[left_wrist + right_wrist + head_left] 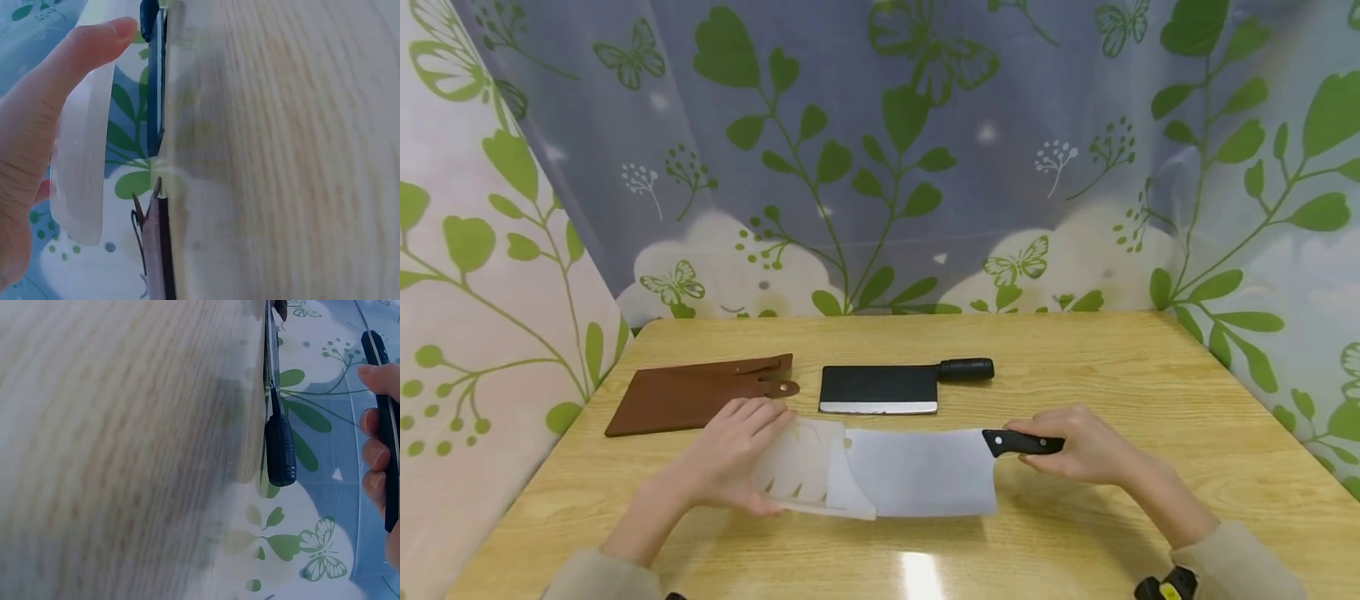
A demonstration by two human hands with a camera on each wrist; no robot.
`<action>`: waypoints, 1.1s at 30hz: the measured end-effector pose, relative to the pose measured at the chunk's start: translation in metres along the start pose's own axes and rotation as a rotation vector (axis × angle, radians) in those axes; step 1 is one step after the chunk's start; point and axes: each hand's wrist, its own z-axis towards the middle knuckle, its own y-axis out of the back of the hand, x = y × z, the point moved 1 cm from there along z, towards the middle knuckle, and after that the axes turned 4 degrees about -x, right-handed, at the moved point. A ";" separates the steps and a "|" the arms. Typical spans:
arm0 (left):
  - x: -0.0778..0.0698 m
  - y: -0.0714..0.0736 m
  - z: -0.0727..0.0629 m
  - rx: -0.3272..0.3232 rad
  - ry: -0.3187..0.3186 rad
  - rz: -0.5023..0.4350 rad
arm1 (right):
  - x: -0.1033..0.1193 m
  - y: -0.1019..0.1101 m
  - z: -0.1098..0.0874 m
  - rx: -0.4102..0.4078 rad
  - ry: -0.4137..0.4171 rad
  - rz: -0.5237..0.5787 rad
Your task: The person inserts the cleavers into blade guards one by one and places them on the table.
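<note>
Blue-grey, white and green curtain (pixel 880 250) printed with leaves and butterflies, behind a pale yellow wood-grain surface (pixel 1097 358). Grips a translucent white plastic blade cover (pixel 808 475) with the left hand (pixel 730 458), spread fairly wide across it, thumb at the near edge, fingers over the far edge. Holds a broad silver-bladed cleaver (pixel 925 475) in the right hand (pixel 1082 446), fingers curled closed round the black riveted handle (pixel 1030 442). Both held just above the near half of the surface, left end of the blade overlapped by the cover's mouth, most of the blade bare. Points handle to the right, blade to the left, long axis nearly parallel to the far edge of the surface. Beyond, a black rectangular cleaver with a silver edge (pixel 880 385), handle likewise to the right; farther left, a flat brown leather-look sheath with a strap (pixel 677 398), slightly aslant, just behind the left hand.
</note>
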 end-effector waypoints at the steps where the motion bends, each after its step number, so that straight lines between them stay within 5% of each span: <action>1: 0.000 0.000 0.001 0.000 0.002 0.001 | 0.000 0.001 0.000 0.002 0.001 -0.014; 13: -0.013 0.003 0.022 0.086 0.039 0.156 | 0.006 0.009 -0.003 -0.026 -0.015 -0.139; 21: -0.019 0.009 0.021 0.036 -0.013 0.183 | 0.017 0.009 0.000 0.144 -0.009 -0.314; 26: -0.018 0.014 0.021 0.004 -0.043 0.155 | 0.022 0.007 0.000 0.197 -0.084 -0.201; 33: -0.017 0.016 0.014 0.015 -0.042 0.125 | 0.024 0.003 0.002 0.153 -0.117 -0.015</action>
